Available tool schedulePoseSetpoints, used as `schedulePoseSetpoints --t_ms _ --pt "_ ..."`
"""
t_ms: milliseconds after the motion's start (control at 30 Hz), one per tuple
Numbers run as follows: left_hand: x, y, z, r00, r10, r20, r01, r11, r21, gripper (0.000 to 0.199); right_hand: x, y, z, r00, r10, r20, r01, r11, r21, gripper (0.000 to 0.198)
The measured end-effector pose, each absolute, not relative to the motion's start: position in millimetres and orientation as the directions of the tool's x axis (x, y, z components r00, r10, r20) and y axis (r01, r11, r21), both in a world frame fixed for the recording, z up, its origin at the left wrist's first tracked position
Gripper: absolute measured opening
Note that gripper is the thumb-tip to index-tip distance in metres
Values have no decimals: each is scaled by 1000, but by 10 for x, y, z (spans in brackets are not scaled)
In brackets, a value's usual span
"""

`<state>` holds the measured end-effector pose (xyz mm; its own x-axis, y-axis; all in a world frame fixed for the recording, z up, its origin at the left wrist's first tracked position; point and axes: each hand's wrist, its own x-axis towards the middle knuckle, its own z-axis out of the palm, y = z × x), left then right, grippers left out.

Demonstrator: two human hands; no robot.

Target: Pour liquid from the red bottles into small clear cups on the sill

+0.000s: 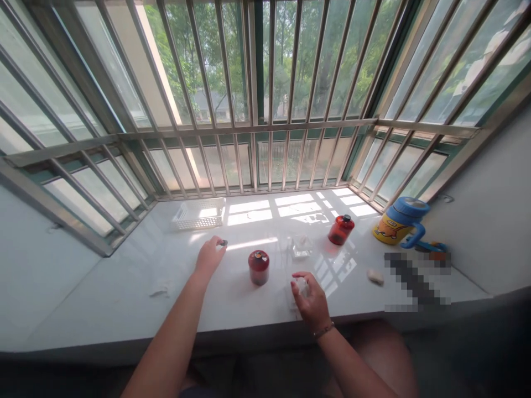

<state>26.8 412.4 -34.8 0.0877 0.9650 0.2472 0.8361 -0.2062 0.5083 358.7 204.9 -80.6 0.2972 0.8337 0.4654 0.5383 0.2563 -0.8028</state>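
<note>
My left hand [210, 256] is over the white sill, pinching a small dark piece [224, 243] that looks like a bottle cap. Fingers of my right hand [312, 301] are curled round a clear container [293, 297] near the front edge; its exact shape is partly hidden by the hand. Between the two hands stands a dark red bottle [259, 269], upright and touched by neither. Just beyond my right hand is a clear, square-looking glass piece [301, 249]. Farther right, a second red bottle [341, 231] with a black top stands slightly tilted in the view.
A white perforated basket [199, 215] lies at the back left. On the right are a blue and yellow mug [399, 224], a pale stone-like lump [375, 277] and a blurred-out object. Crumpled white paper [160, 289] lies left. Metal bars [269, 130] line the window.
</note>
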Motion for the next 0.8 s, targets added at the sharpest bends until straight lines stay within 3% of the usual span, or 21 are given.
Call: schedulePoseSetpoints --t_ms 167,300,633,800 --pt "-403 3799 -302 -28 976 214 908 -65 414 8 3590 2036 -803 305 834 460 538 248 -806 26" --pt "-613 3617 -228 -41 978 206 922 -42 384 3 3589 2033 -808 314 842 438 528 228 -818 31" --pt "43 2849 -308 83 969 232 814 -201 546 4 3596 2016 -856 327 852 408 519 199 -831 37" --pt "550 2450 -393 62 920 387 558 -353 751 47 3610 2041 -875 366 842 396 497 182 -848 44"
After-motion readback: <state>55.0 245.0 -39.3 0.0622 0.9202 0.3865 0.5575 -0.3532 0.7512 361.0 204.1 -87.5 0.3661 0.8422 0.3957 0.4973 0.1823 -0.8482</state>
